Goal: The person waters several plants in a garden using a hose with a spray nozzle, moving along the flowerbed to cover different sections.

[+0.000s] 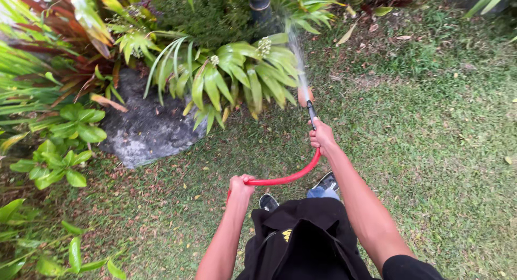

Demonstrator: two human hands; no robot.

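A red garden hose point(288, 177) curves between my two hands over the grass. My right hand point(322, 135) grips the hose just behind its dark nozzle point(312, 112). A thin spray of water point(298, 62) shoots from the nozzle up toward the leafy green plants point(237, 72). My left hand point(240, 187) is closed around the hose lower down, near my waist. My black clothing and dark shoes point(327, 180) fill the bottom centre.
A grey rock point(145, 132) lies at the edge of the plant bed on the left. Red-leaved and green shrubs point(59, 48) crowd the upper left. A dark trunk or post point(260, 5) rises at the top centre. Lawn point(431, 124) spreads to the right.
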